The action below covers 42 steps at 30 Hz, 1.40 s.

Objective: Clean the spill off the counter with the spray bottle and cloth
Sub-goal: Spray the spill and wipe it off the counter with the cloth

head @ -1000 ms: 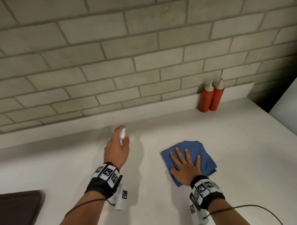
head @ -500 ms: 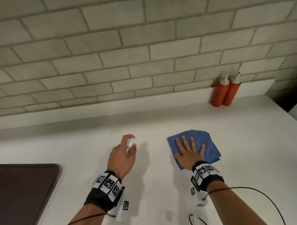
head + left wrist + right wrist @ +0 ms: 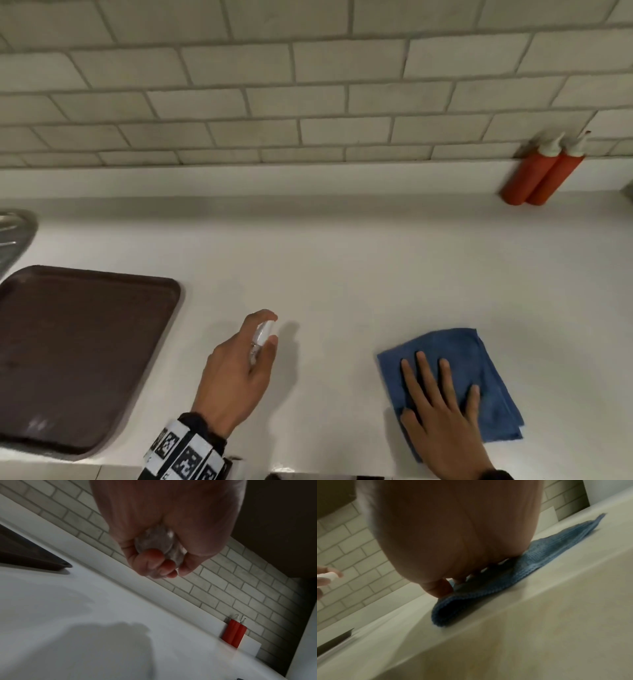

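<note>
Blue cloth (image 3: 479, 370) lies flat under the right hand (image 3: 442, 411), fingers spread and pressing. Well to its left, the left hand (image 3: 236, 373) grips the spray bottle (image 3: 262, 337) above the counter (image 3: 342, 260). Spraying appears underway; wiping the wetted patch should follow.

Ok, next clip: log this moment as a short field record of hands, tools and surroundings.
left hand: grips small clear spray bottle, held above the counter
right hand: flat, fingers spread, pressing on blue cloth
counter: white; no spill discernible
brown tray: left of the hands
red squeeze bottles: two, against the tiled wall, far right
</note>
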Each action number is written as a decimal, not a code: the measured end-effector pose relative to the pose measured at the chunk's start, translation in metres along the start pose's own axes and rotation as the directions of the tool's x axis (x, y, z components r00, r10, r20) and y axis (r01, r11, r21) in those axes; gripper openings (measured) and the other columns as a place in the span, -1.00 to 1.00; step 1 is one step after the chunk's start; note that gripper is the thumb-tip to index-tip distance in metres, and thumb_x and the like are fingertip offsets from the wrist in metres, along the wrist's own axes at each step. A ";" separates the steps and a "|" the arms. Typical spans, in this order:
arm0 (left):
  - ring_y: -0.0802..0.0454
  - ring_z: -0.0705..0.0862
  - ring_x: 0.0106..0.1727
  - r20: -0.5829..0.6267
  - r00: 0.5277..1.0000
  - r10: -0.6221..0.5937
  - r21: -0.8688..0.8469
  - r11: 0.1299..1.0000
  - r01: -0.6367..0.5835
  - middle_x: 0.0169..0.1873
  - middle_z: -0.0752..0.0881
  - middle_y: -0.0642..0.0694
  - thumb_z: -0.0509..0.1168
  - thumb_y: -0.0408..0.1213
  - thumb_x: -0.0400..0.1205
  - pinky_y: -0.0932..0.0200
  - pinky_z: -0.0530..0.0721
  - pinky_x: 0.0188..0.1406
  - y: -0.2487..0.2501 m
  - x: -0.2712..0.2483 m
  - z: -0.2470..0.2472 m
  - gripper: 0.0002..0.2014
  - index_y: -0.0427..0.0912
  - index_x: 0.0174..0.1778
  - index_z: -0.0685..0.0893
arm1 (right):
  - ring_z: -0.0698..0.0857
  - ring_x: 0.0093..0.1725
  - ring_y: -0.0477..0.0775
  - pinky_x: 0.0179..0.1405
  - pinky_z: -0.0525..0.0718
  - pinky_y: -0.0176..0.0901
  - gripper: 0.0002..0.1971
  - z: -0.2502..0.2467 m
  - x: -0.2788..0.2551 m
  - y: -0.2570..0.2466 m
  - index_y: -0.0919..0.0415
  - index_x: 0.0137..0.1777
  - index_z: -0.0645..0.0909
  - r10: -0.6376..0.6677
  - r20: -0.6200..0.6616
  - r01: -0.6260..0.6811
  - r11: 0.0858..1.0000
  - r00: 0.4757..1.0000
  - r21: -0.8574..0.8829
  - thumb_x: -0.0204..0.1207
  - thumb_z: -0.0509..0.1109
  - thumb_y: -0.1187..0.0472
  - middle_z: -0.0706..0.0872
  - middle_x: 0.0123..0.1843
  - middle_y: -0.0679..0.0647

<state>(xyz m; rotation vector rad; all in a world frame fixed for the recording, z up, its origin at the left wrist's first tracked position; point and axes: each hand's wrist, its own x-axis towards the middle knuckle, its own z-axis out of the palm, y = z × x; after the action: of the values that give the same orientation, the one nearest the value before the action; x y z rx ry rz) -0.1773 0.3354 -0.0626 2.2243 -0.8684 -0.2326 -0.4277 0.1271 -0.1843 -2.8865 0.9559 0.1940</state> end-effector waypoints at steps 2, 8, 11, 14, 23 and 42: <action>0.02 0.58 -0.48 -0.013 1.000 -0.024 0.014 1.000 0.025 -0.59 0.54 -0.01 0.26 -0.15 0.72 0.23 0.47 -0.51 -0.017 -0.011 -0.014 -0.76 0.29 0.22 0.47 | 0.39 0.59 0.34 0.35 0.15 0.67 -0.34 0.002 -0.012 -0.019 0.03 0.63 0.41 0.007 0.000 -0.007 1.000 1.000 -0.004 0.69 -0.25 -0.15 0.37 0.68 0.09; 0.04 0.58 -0.51 -0.027 0.997 -0.078 -0.005 0.997 0.078 -0.60 0.56 -0.08 0.26 -0.14 0.73 0.30 0.46 -0.53 -0.059 -0.033 -0.051 -0.64 0.30 0.42 0.45 | 0.39 0.60 0.39 0.32 0.20 0.72 -0.38 0.007 -0.030 -0.074 0.09 0.63 0.42 0.003 -0.030 -0.003 1.000 1.000 -0.009 0.60 -0.02 -0.05 0.38 0.68 0.16; 0.00 0.58 -0.56 -0.053 0.993 -0.106 -0.017 0.994 0.106 -0.58 0.59 -0.13 0.27 -0.11 0.71 0.09 0.62 -0.44 -0.077 -0.039 -0.068 -0.58 0.28 0.49 0.44 | 0.29 0.61 0.38 0.34 0.13 0.68 -0.29 0.002 -0.019 -0.113 0.09 0.64 0.41 -0.041 0.037 0.040 0.999 0.998 0.008 0.46 0.13 -0.10 0.40 0.67 0.17; 0.00 0.60 -0.55 -0.055 0.990 -0.128 -0.047 0.991 0.126 -0.58 0.59 -0.10 0.28 -0.09 0.70 0.02 0.65 -0.39 -0.090 -0.044 -0.084 -0.59 0.30 0.47 0.46 | 0.26 0.60 0.38 0.36 0.08 0.62 -0.27 -0.003 0.015 -0.163 0.06 0.63 0.41 -0.138 0.106 0.135 0.990 0.985 0.038 0.43 0.18 -0.15 0.43 0.65 0.14; 0.08 0.59 -0.56 -0.079 0.983 -0.165 -0.140 0.978 0.153 -0.53 0.64 0.08 0.30 -0.07 0.70 0.27 0.58 -0.48 -0.093 -0.043 -0.104 -0.60 0.41 0.42 0.48 | -0.40 0.72 0.19 0.48 -0.49 0.55 -0.35 -0.048 0.170 -0.279 -0.21 0.73 -0.30 -0.334 0.321 0.321 0.942 0.886 0.096 0.70 -0.18 -0.26 -0.38 0.76 -0.13; 0.08 0.53 -0.57 -0.144 0.980 -0.140 -0.176 0.978 0.114 -0.54 0.60 -0.06 0.32 -0.20 0.71 0.09 0.56 -0.48 -0.001 0.065 -0.044 -0.58 0.34 0.40 0.47 | -0.33 0.74 0.15 0.61 -0.22 0.53 -0.34 -0.071 0.226 -0.005 -0.28 0.70 -0.36 0.164 0.342 -0.222 0.965 0.925 0.138 0.72 -0.11 -0.26 -0.39 0.75 -0.17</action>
<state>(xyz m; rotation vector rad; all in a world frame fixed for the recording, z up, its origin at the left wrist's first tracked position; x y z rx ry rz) -0.1100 0.3185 -0.0262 2.1108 -0.6002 -0.1820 -0.2389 -0.0107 -0.1475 -2.4916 1.1265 0.5571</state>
